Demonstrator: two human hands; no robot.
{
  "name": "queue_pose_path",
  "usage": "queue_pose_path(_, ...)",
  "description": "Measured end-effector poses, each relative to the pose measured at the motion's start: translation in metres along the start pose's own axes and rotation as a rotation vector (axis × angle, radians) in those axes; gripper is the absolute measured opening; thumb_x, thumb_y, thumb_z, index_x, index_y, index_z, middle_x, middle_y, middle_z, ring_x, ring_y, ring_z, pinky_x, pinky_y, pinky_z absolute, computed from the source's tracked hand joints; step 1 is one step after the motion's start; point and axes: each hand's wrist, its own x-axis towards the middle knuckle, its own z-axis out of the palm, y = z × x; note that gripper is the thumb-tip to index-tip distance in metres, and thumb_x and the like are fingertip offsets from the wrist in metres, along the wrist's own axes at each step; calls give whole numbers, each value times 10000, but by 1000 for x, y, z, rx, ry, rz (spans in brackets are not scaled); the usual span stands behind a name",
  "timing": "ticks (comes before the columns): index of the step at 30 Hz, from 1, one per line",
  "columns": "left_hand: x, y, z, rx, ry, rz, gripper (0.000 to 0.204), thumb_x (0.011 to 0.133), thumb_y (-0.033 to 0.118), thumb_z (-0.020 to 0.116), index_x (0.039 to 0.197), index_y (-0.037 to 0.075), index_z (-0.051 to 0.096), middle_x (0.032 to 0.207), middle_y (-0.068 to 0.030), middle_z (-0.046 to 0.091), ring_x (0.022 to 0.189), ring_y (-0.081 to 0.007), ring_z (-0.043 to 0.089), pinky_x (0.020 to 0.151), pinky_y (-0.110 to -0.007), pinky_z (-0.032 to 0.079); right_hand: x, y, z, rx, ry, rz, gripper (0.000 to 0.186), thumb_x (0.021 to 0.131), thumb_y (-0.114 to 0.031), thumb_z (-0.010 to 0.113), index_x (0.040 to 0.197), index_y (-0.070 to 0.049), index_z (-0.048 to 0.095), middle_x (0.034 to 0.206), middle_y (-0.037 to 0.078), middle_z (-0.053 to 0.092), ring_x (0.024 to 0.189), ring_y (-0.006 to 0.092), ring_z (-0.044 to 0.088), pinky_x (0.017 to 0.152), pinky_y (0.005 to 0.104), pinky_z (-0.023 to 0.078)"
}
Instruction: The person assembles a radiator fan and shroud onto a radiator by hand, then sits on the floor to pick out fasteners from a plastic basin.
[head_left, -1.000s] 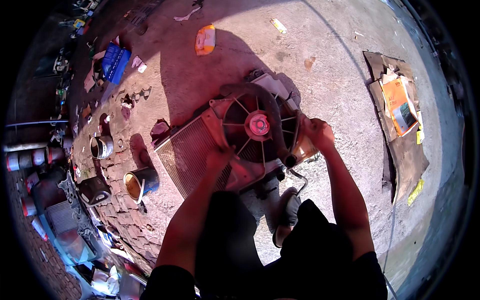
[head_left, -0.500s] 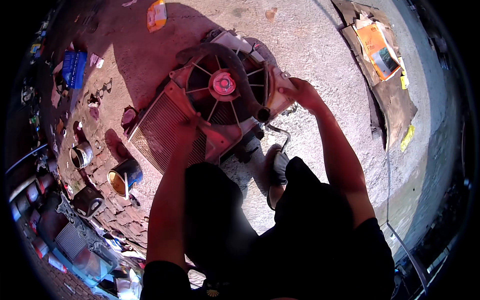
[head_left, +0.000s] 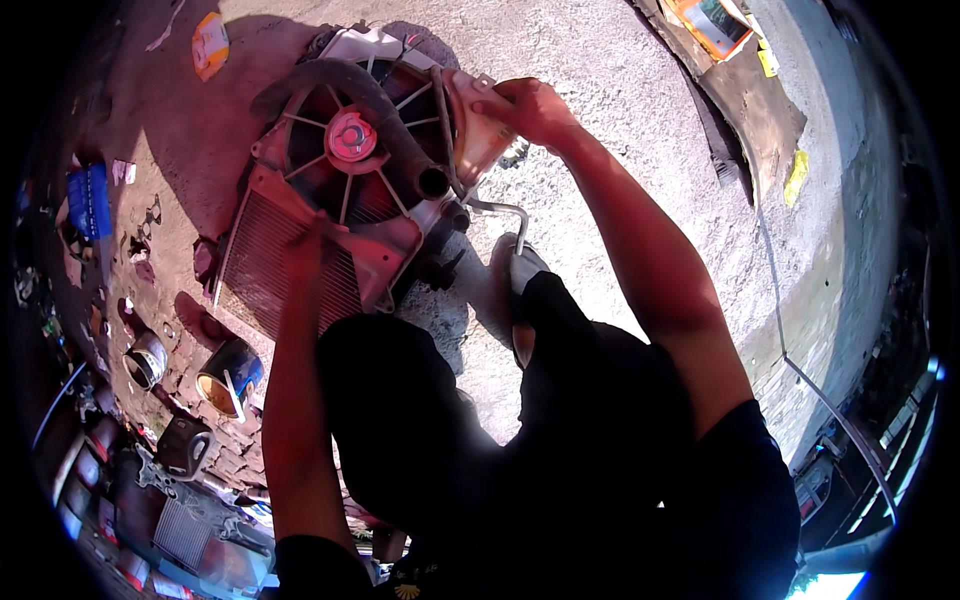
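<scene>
A radiator (head_left: 255, 262) with a fan shroud, red-lit fan hub (head_left: 352, 136) and thick dark hose (head_left: 405, 150) lies before me. My left hand (head_left: 312, 228), somewhat blurred, grips the shroud's near left part above the finned core. My right hand (head_left: 535, 112) is closed round the pale upper right end (head_left: 470, 125) of the assembly. A bent metal pipe (head_left: 505, 208) runs from its near side toward my foot (head_left: 525, 265).
Flattened cardboard (head_left: 775, 125) with an orange package (head_left: 715, 25) lies at upper right. Buckets (head_left: 145, 362), a black jug (head_left: 183, 445) and clutter sit on bricks at left. A blue packet (head_left: 90, 200) and an orange bag (head_left: 210, 45) lie on the concrete. A cable (head_left: 775, 300) runs along the right.
The radiator assembly and both my hands have moved farther forward over the concrete, up and to the left in view, with my arms more extended. The camera's view has shifted too.
</scene>
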Motion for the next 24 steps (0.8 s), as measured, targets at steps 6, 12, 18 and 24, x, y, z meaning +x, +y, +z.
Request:
queue_pose_path(6,-7,4,0,-177,-81,0,508,1036,501,688,925,24,824,612,74,537,502,-19,407,477,-233,251,-1,2,-1,-4,10,33,626,882,-635,763,1190,-91,794,1028,177,788,972,316,768,894,440,585)
queue_pose_path(12,-1,7,-15,-225,-211,-30,504,1046,483,674,945,11,817,697,26,655,493,-23,411,469,-211,263,5,5,3,-19,-9,77,680,859,-663,760,1178,-63,797,1042,187,792,985,321,770,904,435,574)
queue_pose_path(18,-24,31,-3,-121,-186,-102,466,1051,471,669,1061,21,789,1073,-100,797,976,-180,746,902,-314,567,-9,-9,2,-195,19,-14,721,796,-596,866,1204,-9,773,987,156,799,904,239,761,846,387,574)
queue_pose_path(24,-15,17,-4,-191,-209,78,491,1047,444,683,1103,-36,771,1044,-120,804,841,-160,745,732,-247,565,-11,-5,6,-230,-11,-32,804,751,-524,935,1334,-21,706,1084,155,798,991,240,765,903,369,580)
